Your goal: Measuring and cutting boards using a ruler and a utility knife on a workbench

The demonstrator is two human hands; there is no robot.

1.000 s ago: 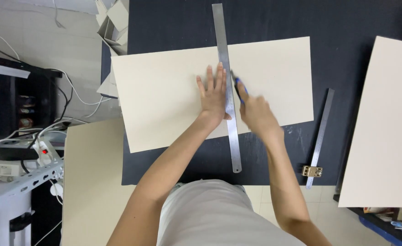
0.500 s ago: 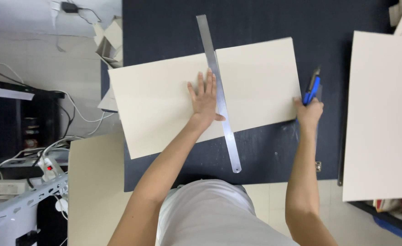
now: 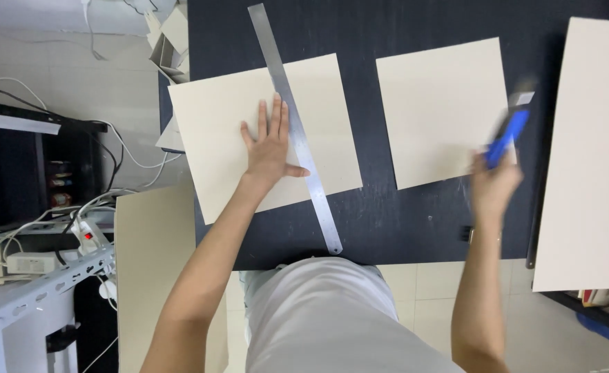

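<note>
My left hand [image 3: 268,144] lies flat, fingers spread, on a cream cardboard sheet [image 3: 215,131], its thumb against a long steel ruler [image 3: 295,128] that runs diagonally across the sheet. A second cream piece [image 3: 437,103] lies apart to the right on the black table [image 3: 380,214], a dark gap between the two. My right hand [image 3: 494,183] is at that piece's lower right corner, blurred, gripping a blue utility knife [image 3: 509,132].
A large cream board [image 3: 591,159] covers the table's right side. Another board [image 3: 146,269] leans by the table's left edge, on the floor. Cables, a power strip [image 3: 83,238] and a metal rack sit at far left. Folded cardboard scraps [image 3: 170,41] lie beyond the table's top-left corner.
The sheet is now two separate pieces, the right piece shifted away to the right. My right hand moved from the ruler to the right with the knife. My left hand stays pressed down.
</note>
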